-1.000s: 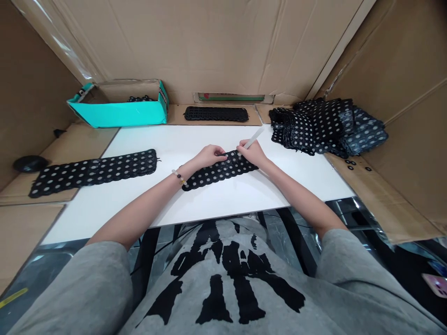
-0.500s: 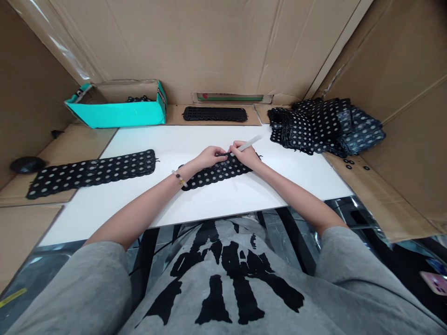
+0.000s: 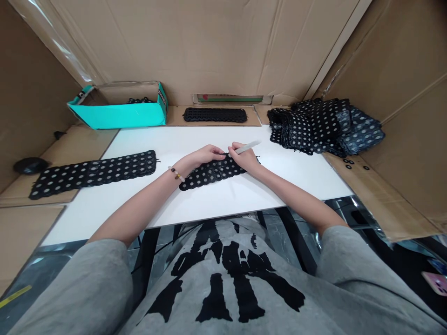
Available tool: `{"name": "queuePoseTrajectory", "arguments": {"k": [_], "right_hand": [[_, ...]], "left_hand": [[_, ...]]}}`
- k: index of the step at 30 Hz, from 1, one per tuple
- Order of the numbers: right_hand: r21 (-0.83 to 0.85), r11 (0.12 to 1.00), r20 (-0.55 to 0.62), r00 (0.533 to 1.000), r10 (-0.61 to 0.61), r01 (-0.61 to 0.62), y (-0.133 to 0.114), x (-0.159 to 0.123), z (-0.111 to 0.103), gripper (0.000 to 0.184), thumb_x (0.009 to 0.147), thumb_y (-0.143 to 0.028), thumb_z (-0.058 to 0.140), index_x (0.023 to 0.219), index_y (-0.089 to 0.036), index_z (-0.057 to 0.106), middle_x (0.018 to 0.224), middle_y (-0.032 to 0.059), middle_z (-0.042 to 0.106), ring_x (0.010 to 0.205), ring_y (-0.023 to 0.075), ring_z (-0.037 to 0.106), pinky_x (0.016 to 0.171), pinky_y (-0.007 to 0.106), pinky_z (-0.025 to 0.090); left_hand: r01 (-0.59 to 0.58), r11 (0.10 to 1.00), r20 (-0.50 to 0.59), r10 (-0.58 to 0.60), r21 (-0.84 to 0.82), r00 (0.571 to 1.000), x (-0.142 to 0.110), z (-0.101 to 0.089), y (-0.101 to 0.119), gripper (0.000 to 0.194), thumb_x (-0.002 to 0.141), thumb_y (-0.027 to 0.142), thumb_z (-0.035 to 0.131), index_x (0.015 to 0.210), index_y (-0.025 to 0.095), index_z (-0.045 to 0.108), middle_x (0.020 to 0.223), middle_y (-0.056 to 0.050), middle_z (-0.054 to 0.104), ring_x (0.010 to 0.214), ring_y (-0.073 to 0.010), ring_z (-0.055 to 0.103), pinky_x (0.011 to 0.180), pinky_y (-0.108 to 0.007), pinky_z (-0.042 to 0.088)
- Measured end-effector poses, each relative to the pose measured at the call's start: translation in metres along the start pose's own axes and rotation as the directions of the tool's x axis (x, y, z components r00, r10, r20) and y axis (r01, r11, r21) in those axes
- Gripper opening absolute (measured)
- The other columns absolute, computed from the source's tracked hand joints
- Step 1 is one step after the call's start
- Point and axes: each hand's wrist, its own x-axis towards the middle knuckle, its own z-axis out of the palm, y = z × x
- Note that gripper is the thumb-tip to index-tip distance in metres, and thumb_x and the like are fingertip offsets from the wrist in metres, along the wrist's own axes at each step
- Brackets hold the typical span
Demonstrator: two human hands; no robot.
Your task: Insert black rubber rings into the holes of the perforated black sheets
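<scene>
The tip of the slim, whitish, pen-like tool (image 3: 248,146) cannot be made out at the right hand (image 3: 244,158), which covers part of the black, pale-dotted strip (image 3: 209,173). Beyond the left hand (image 3: 206,155), a turquoise cardboard box (image 3: 118,116) partly hides small black pieces (image 3: 139,100).

I am in what looks like a small handwork workshop: tall brown cardboard walls (image 3: 216,51) box in my white table (image 3: 220,200). A dotted black strip (image 3: 209,174) lies before me, and a pile of similar ones (image 3: 314,128) sits at the table's far right corner. An open teal box (image 3: 118,115) holding small black rings (image 3: 139,100) stands by the far left corner, and loose rings (image 3: 348,167) lie on cardboard (image 3: 380,200) beside the right edge.
</scene>
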Motion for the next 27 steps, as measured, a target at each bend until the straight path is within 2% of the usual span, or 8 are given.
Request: {"name": "queuePoseTrajectory", "arguments": {"k": [5, 13, 18, 23, 27], "right_hand": [[0.185, 0.983, 0.034, 0.999, 0.012, -0.018, 0.0079, 0.0050, -0.0007, 0.034, 0.091, -0.042, 0.051, 0.063, -0.024, 0.042, 0.065, -0.0016, 0.054, 0.068, 0.0165, 0.051, 0.070, 0.031, 0.039], [0.208, 0.978, 0.031, 0.999, 0.018, -0.024, 0.0058, 0.0049, -0.0022, 0.041, 0.093, -0.049, 0.054, 0.063, -0.024, 0.041, 0.068, -0.0004, 0.058, 0.075, 0.0184, 0.055, 0.075, 0.032, 0.041], [0.218, 0.976, 0.044, 0.999, 0.006, -0.015, 0.0074, 0.0057, -0.0021, 0.038, 0.095, -0.045, 0.049, 0.065, -0.024, 0.043, 0.070, -0.0002, 0.060, 0.075, 0.0185, 0.057, 0.076, 0.032, 0.041], [0.098, 0.995, 0.049, 0.999, -0.014, 0.009, 0.0056, 0.0019, 0.0004, 0.036, 0.098, -0.042, 0.049, 0.068, -0.025, 0.037, 0.068, -0.0013, 0.053, 0.072, 0.0183, 0.052, 0.071, 0.032, 0.038], [-0.066, 0.997, 0.062, 0.998, -0.031, 0.035, -0.0010, -0.0005, 0.0023, 0.035, 0.098, -0.038, 0.051, 0.070, -0.025, 0.035, 0.066, -0.0014, 0.048, 0.066, 0.0183, 0.045, 0.067, 0.032, 0.033]], "left_hand": [[-0.009, 0.999, -0.045, 0.011, 0.035, 0.999, -0.0032, 0.0042, 0.0009, 0.035, 0.066, 0.050, 0.081, 0.076, 0.018, 0.074, 0.078, -0.003, 0.072, 0.074, -0.0191, 0.058, 0.076, -0.033, 0.045], [-0.011, 0.999, -0.058, 0.014, 0.046, 0.998, -0.0054, 0.0050, 0.0026, 0.035, 0.069, 0.050, 0.078, 0.076, 0.016, 0.072, 0.075, -0.002, 0.070, 0.073, -0.0176, 0.055, 0.074, -0.031, 0.043], [0.013, 0.999, -0.078, -0.010, 0.036, 0.997, -0.0091, 0.0078, 0.0073, 0.033, 0.069, 0.049, 0.078, 0.075, 0.017, 0.073, 0.074, -0.001, 0.070, 0.072, -0.0173, 0.054, 0.073, -0.030, 0.042], [0.063, 0.997, -0.061, -0.065, -0.035, 0.996, -0.0062, 0.0078, 0.0045, 0.035, 0.063, 0.049, 0.082, 0.075, 0.017, 0.073, 0.074, -0.001, 0.070, 0.071, -0.0170, 0.054, 0.072, -0.030, 0.040], [0.085, 0.993, 0.029, -0.083, -0.078, 0.996, -0.0016, 0.0016, -0.0005, 0.039, 0.063, 0.052, 0.082, 0.077, 0.017, 0.074, 0.077, -0.003, 0.071, 0.074, -0.0191, 0.057, 0.075, -0.032, 0.042]]}}
